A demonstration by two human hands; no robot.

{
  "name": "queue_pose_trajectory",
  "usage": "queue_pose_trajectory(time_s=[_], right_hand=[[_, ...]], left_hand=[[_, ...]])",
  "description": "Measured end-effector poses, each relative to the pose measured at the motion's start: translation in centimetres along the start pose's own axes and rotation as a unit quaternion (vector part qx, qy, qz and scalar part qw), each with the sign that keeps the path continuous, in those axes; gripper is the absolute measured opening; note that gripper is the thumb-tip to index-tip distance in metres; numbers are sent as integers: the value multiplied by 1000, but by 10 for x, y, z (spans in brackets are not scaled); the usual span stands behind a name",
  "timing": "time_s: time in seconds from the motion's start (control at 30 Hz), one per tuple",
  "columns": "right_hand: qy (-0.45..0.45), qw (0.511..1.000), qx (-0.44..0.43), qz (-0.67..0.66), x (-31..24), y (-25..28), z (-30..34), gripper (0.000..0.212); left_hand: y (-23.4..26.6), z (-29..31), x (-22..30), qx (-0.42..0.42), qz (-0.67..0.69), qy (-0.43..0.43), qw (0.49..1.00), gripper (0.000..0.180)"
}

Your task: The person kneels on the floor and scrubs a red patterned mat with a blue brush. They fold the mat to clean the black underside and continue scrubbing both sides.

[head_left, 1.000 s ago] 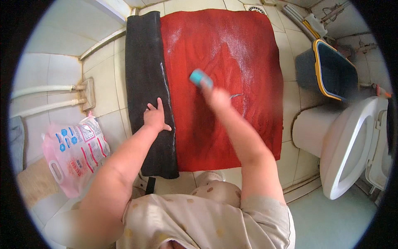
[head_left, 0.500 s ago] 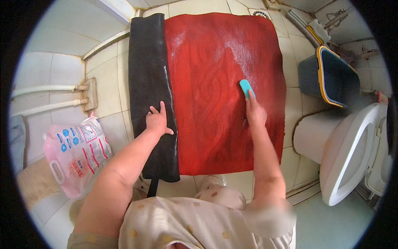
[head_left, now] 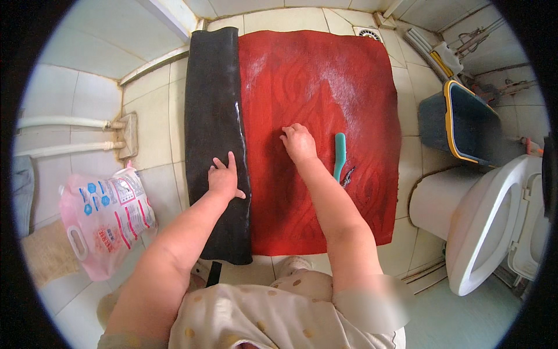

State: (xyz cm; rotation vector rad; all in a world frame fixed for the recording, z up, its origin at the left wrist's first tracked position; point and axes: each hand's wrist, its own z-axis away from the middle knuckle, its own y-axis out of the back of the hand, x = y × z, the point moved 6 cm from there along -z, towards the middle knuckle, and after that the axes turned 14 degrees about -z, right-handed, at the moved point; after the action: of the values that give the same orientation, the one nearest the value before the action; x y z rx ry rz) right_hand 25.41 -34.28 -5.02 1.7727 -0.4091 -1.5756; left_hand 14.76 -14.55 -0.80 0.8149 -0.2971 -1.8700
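1. Head view: the left hand (head_left: 224, 177) rests, fingers spread and gripping nothing, on the black backing (head_left: 212, 104) of the mat's folded-over edge; this probably keeps the fold flat and steady.
2. Head view: the right hand (head_left: 299, 142) is at the middle of the red mat (head_left: 279, 221), fingers curled; whether they pinch anything, I cannot tell.
3. Head view: the turquoise-handled tool (head_left: 340, 154) lies on the mat, right of that hand and apart from it, seemingly set down within easy reach.
4. Head view: the mat lies on floor tiles (head_left: 152, 136), between a pink refill pouch (head_left: 107, 232) and a toilet (head_left: 433, 189), perhaps for the open floor there.
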Motion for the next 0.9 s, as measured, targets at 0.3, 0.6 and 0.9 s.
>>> queue_pose_trajectory(time_s=[0.3, 0.6, 0.9], right_hand=[[-80, 986, 121, -76, 8, 32, 20, 22], [-291, 939, 164, -89, -4, 152, 310, 20], [-296, 678, 673, -3, 33, 423, 578, 27]], left_hand=[[-2, -3, 1, 17, 6, -1, 1000, 140], [6, 4, -4, -17, 30, 1, 999, 142], [-14, 16, -11, 79, 33, -100, 991, 124]])
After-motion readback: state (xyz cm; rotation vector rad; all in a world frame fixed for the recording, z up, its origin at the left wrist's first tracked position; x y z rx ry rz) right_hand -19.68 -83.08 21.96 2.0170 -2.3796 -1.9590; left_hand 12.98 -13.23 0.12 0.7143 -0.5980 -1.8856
